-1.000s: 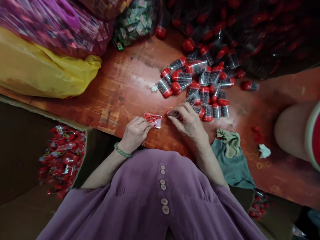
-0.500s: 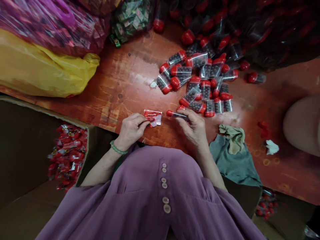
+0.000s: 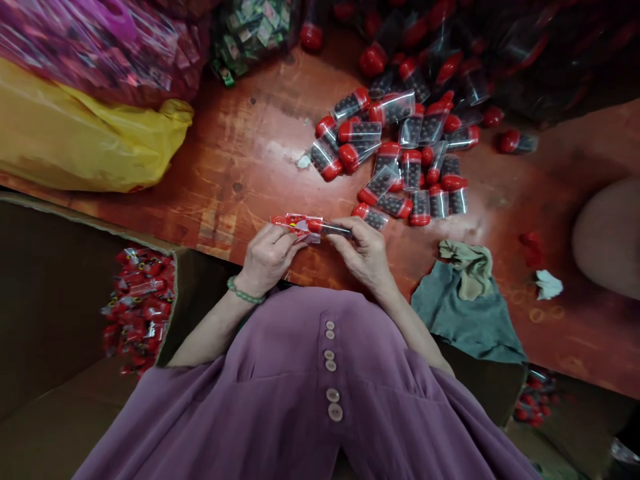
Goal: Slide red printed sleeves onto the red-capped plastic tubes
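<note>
Near the table's front edge, my left hand [image 3: 270, 257] pinches a small red printed plastic sleeve [image 3: 303, 223]. My right hand [image 3: 364, 252] grips a clear tube with a red cap and dark beads [image 3: 336, 229]. The tube's red end points left and meets the sleeve's right side; whether it is inside the opening I cannot tell. Just beyond my right hand lies another red-capped tube [image 3: 371, 217]. Several more such tubes [image 3: 395, 170] are spread over the table behind it.
A yellow bag [image 3: 90, 133] lies at left below a purple-tinted bag [image 3: 125, 53]. An open cardboard box [image 3: 173, 307] at lower left holds red packets [image 3: 140, 300]. Grey-green cloth [image 3: 463, 320], white crumpled scrap [image 3: 549, 285] and a pale rounded container [image 3: 607, 237] are at right.
My right hand has moved left, bringing the tube from apart to against the red sleeve. My left hand has shifted slightly right, and the sleeve now looks more lifted open.
</note>
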Demonstrator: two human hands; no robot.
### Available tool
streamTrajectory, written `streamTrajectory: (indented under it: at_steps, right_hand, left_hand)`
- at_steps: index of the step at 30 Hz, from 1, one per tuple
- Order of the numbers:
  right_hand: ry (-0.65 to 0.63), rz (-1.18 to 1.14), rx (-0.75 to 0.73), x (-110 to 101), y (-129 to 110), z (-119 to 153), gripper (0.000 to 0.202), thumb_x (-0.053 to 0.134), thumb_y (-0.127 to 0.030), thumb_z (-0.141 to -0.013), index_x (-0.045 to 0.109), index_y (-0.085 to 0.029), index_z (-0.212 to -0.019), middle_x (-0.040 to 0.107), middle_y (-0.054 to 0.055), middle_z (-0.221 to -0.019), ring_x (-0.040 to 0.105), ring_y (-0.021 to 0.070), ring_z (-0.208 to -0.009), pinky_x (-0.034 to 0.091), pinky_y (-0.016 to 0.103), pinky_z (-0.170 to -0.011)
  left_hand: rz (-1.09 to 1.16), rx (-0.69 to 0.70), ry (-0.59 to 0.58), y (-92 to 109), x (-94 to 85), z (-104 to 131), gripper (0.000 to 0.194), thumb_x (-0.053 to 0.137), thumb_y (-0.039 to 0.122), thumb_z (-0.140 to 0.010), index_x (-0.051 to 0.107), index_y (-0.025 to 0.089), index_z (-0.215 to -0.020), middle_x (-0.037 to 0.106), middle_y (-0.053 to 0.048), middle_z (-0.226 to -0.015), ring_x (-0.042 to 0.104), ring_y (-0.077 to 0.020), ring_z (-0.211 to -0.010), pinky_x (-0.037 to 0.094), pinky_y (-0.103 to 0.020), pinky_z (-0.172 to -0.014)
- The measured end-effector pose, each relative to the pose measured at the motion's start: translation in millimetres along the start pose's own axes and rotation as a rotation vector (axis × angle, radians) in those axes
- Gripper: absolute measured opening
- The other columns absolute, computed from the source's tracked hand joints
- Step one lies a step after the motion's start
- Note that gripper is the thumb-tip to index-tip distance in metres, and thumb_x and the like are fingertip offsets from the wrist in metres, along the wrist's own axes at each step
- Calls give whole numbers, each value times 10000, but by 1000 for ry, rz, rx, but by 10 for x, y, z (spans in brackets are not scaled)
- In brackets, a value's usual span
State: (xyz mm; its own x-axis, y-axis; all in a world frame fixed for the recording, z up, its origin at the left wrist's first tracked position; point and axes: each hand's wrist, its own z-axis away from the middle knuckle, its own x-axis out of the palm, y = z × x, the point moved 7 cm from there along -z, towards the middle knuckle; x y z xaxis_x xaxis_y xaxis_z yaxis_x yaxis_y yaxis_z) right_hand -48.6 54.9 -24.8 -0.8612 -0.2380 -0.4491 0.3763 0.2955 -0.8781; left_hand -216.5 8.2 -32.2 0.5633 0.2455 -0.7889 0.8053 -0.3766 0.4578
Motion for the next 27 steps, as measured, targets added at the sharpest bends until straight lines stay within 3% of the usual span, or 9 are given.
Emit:
streamTrajectory:
  at_steps: [4,8,14,17,24,27]
  right_hand:
    - [-93,98,-103,208,36,-21,196,550,-275,-979,663,-175,-1104,734,83,-984,677,184,-889,555,350,-806]
    - [-126,154,-87,261,88,-17,205,534,-285,-988,661,-168,-1099,730,93,-980,676,189,-898,556,357,-808]
    - [-16,-147,189,81,223,12,183,617,-337,-933,681,-203,-1041,721,10,-870,663,129,-722,566,297,-707]
    - [45,-266,253,-31,188,56,186,641,-365,-916,678,-226,-1034,713,-19,-845,644,105,-629,563,271,-641]
    - [-30,-127,20,-135,-178,64,227,639,-423,-924,709,-253,-1056,748,37,-959,707,184,-850,589,364,-797]
    - [-92,-48,-92,-126,-253,64,229,620,-398,-941,707,-245,-1086,754,48,-962,707,190,-856,589,365,-800]
  left_hand:
    - [84,16,-58,-8,-3,32,177,608,253,-939,723,144,-1018,728,-81,-932,640,-180,-863,551,-308,-808]
    - [111,-48,-140,-56,13,40,223,532,217,-973,734,157,-1045,737,-86,-972,652,-179,-886,562,-324,-824]
    - [272,-258,46,-192,-133,11,119,708,260,-872,756,183,-795,758,-15,-780,687,-129,-718,572,-255,-713]
    - [322,-272,111,-193,-231,-16,105,773,271,-817,755,184,-762,756,-8,-751,690,-124,-686,577,-250,-694]
    - [344,-149,77,-19,-373,-123,87,759,295,-837,762,217,-874,759,5,-813,695,-115,-727,579,-248,-709]
    - [319,-122,27,28,-386,-150,103,738,311,-856,751,210,-871,756,-2,-829,692,-119,-737,571,-250,-699]
